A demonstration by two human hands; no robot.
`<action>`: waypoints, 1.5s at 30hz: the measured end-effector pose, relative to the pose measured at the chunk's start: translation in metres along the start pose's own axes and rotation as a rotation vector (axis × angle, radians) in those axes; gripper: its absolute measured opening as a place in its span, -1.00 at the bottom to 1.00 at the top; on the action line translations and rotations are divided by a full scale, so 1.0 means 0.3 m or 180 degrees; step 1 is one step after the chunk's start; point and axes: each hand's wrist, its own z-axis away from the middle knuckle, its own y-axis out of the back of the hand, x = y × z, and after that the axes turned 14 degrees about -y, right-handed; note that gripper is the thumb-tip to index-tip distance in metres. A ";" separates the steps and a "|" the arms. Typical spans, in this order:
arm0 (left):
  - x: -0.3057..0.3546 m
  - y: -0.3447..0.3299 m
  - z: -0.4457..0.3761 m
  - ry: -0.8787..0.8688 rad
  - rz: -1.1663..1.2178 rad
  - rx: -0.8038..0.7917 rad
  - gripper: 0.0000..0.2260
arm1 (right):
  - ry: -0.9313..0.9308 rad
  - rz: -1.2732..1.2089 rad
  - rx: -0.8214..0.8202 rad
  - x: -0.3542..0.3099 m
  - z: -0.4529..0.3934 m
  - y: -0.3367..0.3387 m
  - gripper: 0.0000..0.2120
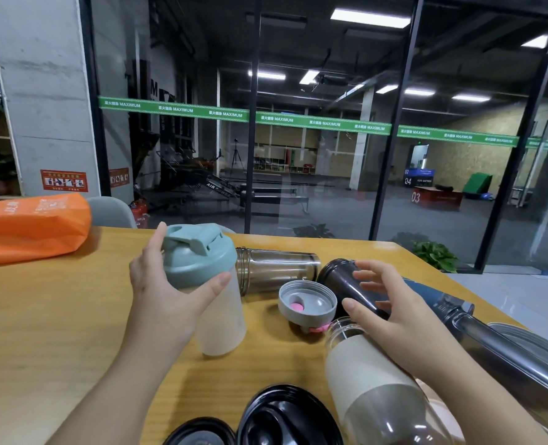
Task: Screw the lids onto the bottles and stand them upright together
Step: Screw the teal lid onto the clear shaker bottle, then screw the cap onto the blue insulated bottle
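Green lid (198, 252) sits on the white bottle (221, 319), held by the left hand (166, 293). It stands up, done. Right hand (391, 303) reaches open-fingered onto the lying black bottle (346, 281). Other bottles and the grey lid (308, 305) still wait.

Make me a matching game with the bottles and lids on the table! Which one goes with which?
Things:
1. Teal-lidded shaker bottle
2. Grey lid
3. Black bottle
4. Smoky clear bottle

States:
A. lying down, under the right hand
B. lying with no lid, untouched
C. standing, held by the left hand
D. upside down, pink seal showing

Pairs: 1-C, 2-D, 3-A, 4-B
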 end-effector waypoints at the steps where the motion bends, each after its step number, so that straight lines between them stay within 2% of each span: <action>1: 0.004 0.002 0.001 0.0011 -0.0047 -0.0047 -0.11 | -0.0016 0.0009 0.0004 0.000 -0.001 0.000 -0.62; 7: 0.000 0.004 0.010 -0.0187 -0.0329 -0.0131 -0.11 | -0.0132 0.0079 -0.0028 0.004 0.000 -0.006 -0.58; 12: -0.036 0.004 0.005 -0.0288 -0.0408 0.0000 -0.24 | -0.0172 0.0106 -0.0039 0.008 0.000 -0.007 -0.57; 16: -0.065 0.000 0.005 -0.0391 -0.0425 -0.0094 -0.26 | -0.0202 0.0115 -0.0040 0.013 -0.003 -0.010 -0.55; 23: -0.065 -0.004 0.035 -0.0252 -0.0349 -0.0234 -0.08 | -0.0276 -0.0027 -0.0072 0.020 -0.004 -0.014 -0.61; 28: -0.059 0.006 0.067 -0.0242 -0.0532 -0.0146 -0.04 | -0.0319 -0.0421 -0.0057 0.016 0.024 -0.014 -0.69; 32: -0.067 0.032 0.103 0.0011 -0.0469 -0.0032 0.05 | -0.0310 -0.0879 -0.0018 0.021 0.075 -0.004 -0.72; 35: -0.062 0.056 0.131 0.0263 -0.0390 0.0000 0.04 | -0.0277 -0.1170 0.0000 0.026 0.124 -0.001 -0.75; 38: -0.041 0.081 0.159 0.0397 -0.0219 -0.0077 0.01 | -0.0208 -0.1355 0.0144 0.024 0.173 0.005 -0.67; 42: -0.029 0.114 0.199 0.0506 0.0053 -0.0427 -0.21 | -0.0166 -0.1418 0.0257 0.028 0.242 0.008 -0.61; 45: -0.008 0.141 0.233 0.0637 0.0459 -0.0842 -0.14 | -0.0210 -0.1273 0.0241 0.035 0.302 0.010 -0.57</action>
